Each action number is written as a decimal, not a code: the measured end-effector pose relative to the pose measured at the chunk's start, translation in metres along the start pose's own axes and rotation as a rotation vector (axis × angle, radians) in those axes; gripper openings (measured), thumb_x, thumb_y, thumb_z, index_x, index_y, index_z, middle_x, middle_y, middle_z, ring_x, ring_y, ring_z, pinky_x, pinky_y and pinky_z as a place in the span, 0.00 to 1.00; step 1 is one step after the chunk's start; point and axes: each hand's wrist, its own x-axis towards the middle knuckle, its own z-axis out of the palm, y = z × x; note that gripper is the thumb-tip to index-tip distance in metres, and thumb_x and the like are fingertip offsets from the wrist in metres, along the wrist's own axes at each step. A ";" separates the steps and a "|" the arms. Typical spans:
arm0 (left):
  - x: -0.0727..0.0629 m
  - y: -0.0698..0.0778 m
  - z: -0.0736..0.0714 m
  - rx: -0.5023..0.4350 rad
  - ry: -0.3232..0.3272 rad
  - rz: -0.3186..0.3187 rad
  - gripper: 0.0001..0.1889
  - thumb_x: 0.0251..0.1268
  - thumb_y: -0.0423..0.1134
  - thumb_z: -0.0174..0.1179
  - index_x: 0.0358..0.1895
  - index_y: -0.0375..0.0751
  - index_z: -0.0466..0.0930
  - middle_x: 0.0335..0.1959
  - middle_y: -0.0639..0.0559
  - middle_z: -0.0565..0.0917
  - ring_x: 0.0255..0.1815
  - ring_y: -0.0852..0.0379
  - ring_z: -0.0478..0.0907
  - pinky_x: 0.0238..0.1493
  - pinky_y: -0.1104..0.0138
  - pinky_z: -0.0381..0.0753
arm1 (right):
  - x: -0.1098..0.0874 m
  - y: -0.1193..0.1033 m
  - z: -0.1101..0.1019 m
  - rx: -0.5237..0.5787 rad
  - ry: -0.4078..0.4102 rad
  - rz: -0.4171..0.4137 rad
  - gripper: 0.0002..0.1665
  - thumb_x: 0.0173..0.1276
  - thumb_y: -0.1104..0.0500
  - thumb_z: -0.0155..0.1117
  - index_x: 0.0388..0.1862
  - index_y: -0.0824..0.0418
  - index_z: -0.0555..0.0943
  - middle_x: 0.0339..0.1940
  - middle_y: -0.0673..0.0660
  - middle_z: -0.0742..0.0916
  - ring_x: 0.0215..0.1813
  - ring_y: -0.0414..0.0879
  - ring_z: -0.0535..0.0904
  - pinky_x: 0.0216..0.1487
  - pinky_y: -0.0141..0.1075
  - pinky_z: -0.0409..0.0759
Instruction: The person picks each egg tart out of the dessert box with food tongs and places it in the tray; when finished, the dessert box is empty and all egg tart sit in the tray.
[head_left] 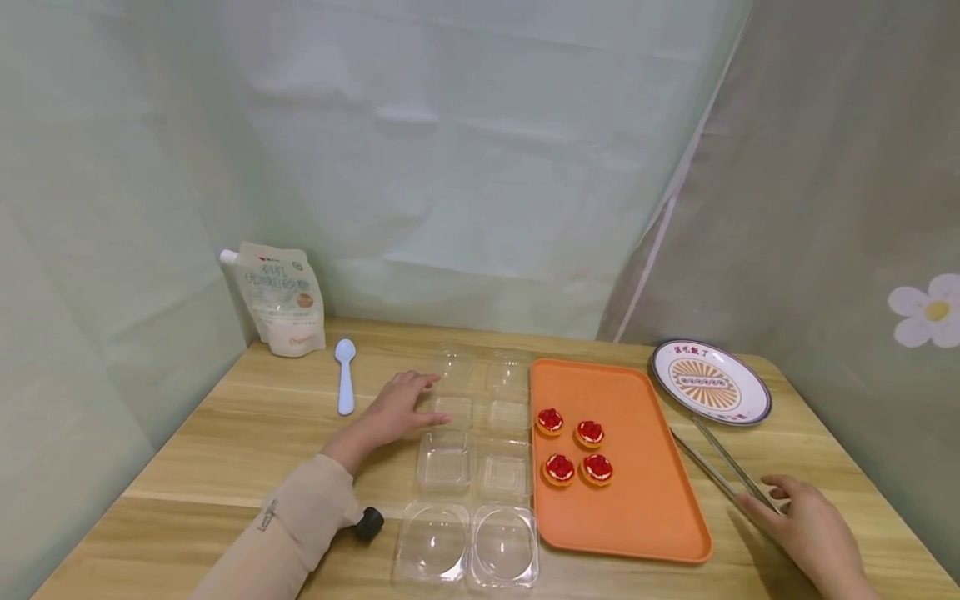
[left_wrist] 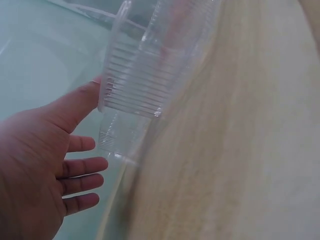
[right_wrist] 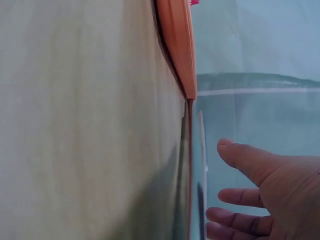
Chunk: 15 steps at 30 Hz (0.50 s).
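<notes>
My left hand point(head_left: 397, 408) is over the left side of several clear plastic boxes point(head_left: 445, 462), fingers extended and thumb spread. In the left wrist view its thumb is at the ribbed wall of a plastic box point(left_wrist: 135, 85); whether they touch, I cannot tell. Above the metal tongs point(head_left: 735, 463), at the table's right, hovers my right hand point(head_left: 810, 529). The right wrist view shows that hand's fingers point(right_wrist: 240, 197) loosely extended, gripping nothing. Small tarts point(head_left: 558, 469) with red topping sit on the left half of an orange tray point(head_left: 630, 517), between the hands.
A white patterned plate point(head_left: 738, 392) lies behind the tongs. At the back left stands a pouch point(head_left: 281, 300), with a light blue spoon point(head_left: 345, 375) beside it. A round black object point(head_left: 369, 524) is by the left sleeve. Cloth walls point(head_left: 450, 183) surround the table.
</notes>
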 end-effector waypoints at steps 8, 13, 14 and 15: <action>-0.001 0.011 -0.008 0.084 0.038 0.026 0.38 0.55 0.55 0.67 0.65 0.35 0.70 0.59 0.36 0.75 0.62 0.39 0.69 0.66 0.46 0.65 | 0.003 -0.021 -0.009 0.011 0.112 -0.088 0.36 0.66 0.41 0.62 0.54 0.72 0.76 0.43 0.73 0.84 0.41 0.63 0.81 0.37 0.55 0.78; -0.003 0.016 -0.012 0.156 0.059 0.044 0.37 0.54 0.56 0.67 0.64 0.36 0.71 0.57 0.37 0.76 0.61 0.40 0.69 0.65 0.47 0.66 | 0.005 -0.040 -0.007 0.045 0.217 -0.180 0.30 0.63 0.48 0.67 0.52 0.71 0.78 0.40 0.70 0.85 0.40 0.63 0.81 0.38 0.56 0.78; -0.004 0.017 -0.013 0.169 0.061 0.045 0.37 0.54 0.55 0.68 0.64 0.36 0.72 0.57 0.37 0.76 0.61 0.40 0.69 0.65 0.46 0.66 | 0.006 -0.045 -0.005 0.057 0.232 -0.205 0.29 0.62 0.49 0.68 0.52 0.71 0.78 0.40 0.69 0.85 0.40 0.62 0.81 0.39 0.56 0.78; -0.005 0.018 -0.013 0.185 0.063 0.047 0.38 0.54 0.55 0.68 0.64 0.36 0.72 0.58 0.37 0.75 0.62 0.39 0.69 0.65 0.46 0.66 | 0.007 -0.050 -0.002 0.067 0.238 -0.228 0.29 0.62 0.50 0.68 0.52 0.71 0.78 0.41 0.69 0.84 0.41 0.62 0.81 0.40 0.56 0.78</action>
